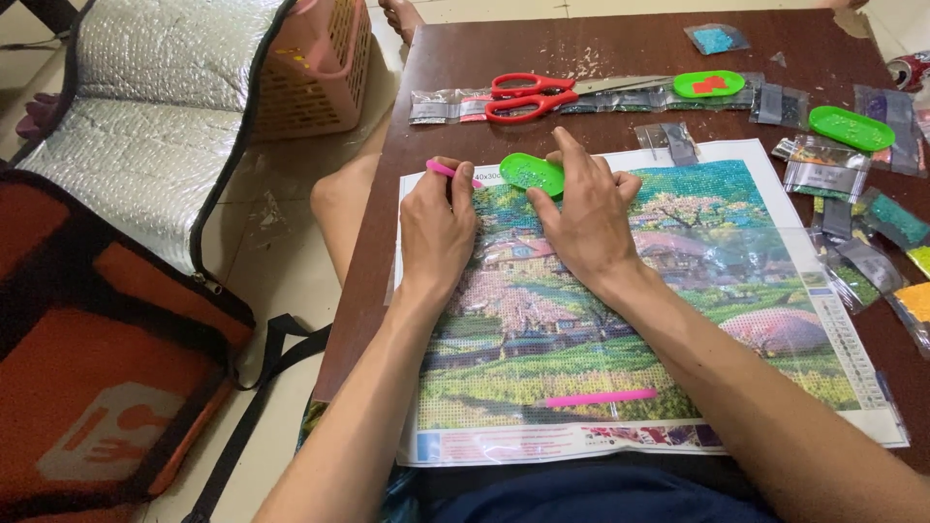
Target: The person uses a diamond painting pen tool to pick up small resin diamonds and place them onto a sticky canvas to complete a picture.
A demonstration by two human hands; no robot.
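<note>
A colourful landscape bead-painting canvas lies on the dark wooden table in front of me. My left hand rests on the canvas's upper left and is closed around a pink applicator pen. My right hand lies flat on the canvas beside it, fingers touching a small green bead tray at the canvas's top edge. A second pink pen lies loose on the lower part of the canvas.
Red scissors, two more green trays and several small bead bags lie along the table's far and right sides. On the floor to the left stand an orange insulated bag and a pink basket.
</note>
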